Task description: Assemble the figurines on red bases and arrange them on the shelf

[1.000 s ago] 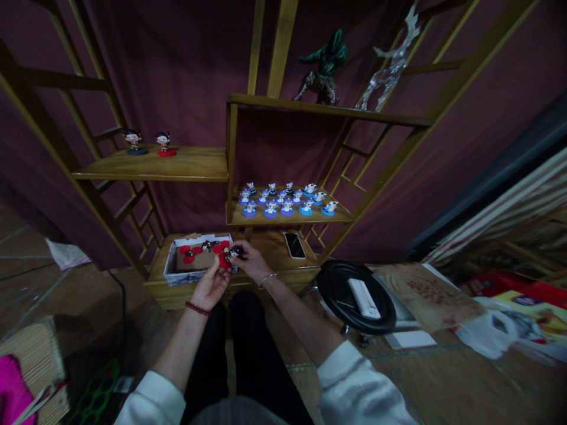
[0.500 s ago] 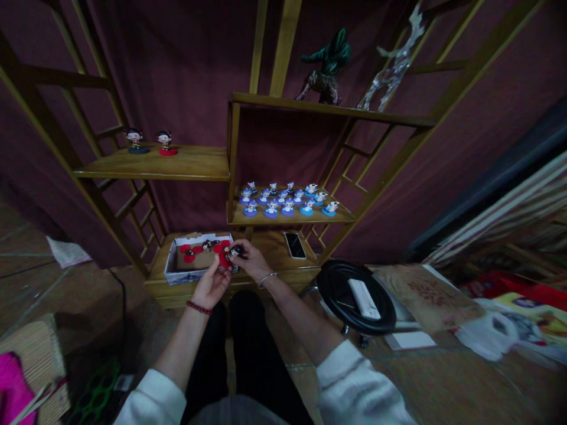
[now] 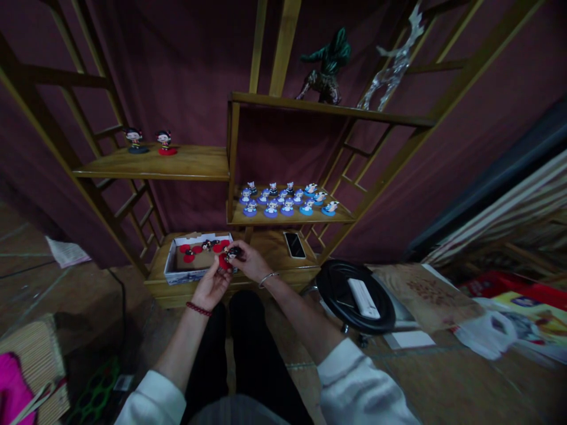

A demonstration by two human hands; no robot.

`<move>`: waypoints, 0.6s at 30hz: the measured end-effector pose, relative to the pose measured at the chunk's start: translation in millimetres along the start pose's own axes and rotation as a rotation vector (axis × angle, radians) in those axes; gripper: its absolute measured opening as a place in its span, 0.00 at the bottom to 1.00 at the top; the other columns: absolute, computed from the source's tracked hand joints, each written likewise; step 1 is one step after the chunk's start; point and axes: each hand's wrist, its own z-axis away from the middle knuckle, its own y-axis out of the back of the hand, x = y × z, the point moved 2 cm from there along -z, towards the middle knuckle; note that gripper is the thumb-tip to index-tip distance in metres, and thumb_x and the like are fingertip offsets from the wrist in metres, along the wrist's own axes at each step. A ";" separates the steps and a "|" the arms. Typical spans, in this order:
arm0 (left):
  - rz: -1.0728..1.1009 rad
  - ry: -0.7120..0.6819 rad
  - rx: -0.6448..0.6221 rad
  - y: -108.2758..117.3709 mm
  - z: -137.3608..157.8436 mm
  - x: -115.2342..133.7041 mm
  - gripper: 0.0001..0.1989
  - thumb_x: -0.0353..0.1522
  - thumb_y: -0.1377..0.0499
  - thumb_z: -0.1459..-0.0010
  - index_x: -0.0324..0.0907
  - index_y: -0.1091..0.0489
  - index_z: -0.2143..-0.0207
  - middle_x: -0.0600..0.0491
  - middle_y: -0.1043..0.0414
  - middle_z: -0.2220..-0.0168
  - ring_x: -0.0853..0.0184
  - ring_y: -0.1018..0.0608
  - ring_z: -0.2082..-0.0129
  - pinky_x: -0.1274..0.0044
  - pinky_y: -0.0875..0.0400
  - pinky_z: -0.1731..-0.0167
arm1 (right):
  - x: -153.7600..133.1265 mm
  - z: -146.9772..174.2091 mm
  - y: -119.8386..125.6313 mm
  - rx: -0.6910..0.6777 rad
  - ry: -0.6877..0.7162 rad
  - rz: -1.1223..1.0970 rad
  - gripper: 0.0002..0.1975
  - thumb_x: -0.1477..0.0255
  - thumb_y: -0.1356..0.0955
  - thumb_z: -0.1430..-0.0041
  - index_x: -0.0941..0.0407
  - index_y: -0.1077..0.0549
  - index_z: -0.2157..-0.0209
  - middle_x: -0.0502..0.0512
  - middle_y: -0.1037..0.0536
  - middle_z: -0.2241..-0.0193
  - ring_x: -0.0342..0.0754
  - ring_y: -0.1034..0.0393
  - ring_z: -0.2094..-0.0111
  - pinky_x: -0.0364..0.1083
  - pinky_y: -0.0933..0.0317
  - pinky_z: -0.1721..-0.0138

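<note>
Between my two hands is a small black-haired figurine [image 3: 232, 254] with a red base. My left hand [image 3: 213, 285] grips the red base with thumb and fingers. My right hand [image 3: 248, 260] pinches the figurine near its dark head. Just beyond and to the left, a shallow cardboard box [image 3: 186, 277] holds several more figurines with red bases, lying down. Two similar figurines stand on the left shelf, one on a dark base [image 3: 135, 141] and one on a red base [image 3: 165, 143]. My fingers partly hide the held figurine.
Several purple and blue figurines [image 3: 271, 208] stand on the middle shelf [image 3: 292, 221]. A phone [image 3: 295, 245] lies on the lowest board. Above are a green-caped statue [image 3: 332, 59] and a clear deer-like ornament [image 3: 394, 65]. A black round stool [image 3: 330, 283] carries a white box [image 3: 364, 298].
The figurine has tilted slightly between my hands, and its red base now sits a little lower. My arms have hardly moved.
</note>
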 end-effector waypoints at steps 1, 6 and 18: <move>0.003 -0.002 0.000 1.2 -0.6 -0.4 0.10 0.32 0.49 0.43 0.35 0.31 0.68 0.49 0.30 0.74 0.74 0.29 0.77 0.85 0.34 0.82 | -0.7 0.4 0.1 -0.006 0.009 0.032 0.13 0.75 0.36 0.53 0.55 0.35 0.62 0.48 0.31 0.66 0.40 0.35 0.68 0.41 0.39 0.63; 0.014 0.005 -0.030 4.6 -2.2 -1.2 0.10 0.32 0.48 0.44 0.35 0.31 0.68 0.49 0.30 0.74 0.73 0.29 0.78 0.85 0.34 0.82 | -7.8 1.3 0.8 -0.024 0.067 0.157 0.13 0.75 0.36 0.52 0.54 0.34 0.61 0.49 0.30 0.64 0.41 0.34 0.66 0.42 0.39 0.62; 0.082 -0.029 -0.065 4.9 -0.6 0.1 0.11 0.33 0.49 0.43 0.35 0.31 0.70 0.51 0.31 0.75 0.74 0.30 0.78 0.85 0.34 0.81 | -23.0 -6.3 -2.5 -0.058 0.172 0.298 0.13 0.78 0.37 0.52 0.55 0.34 0.61 0.51 0.30 0.64 0.43 0.35 0.64 0.43 0.40 0.60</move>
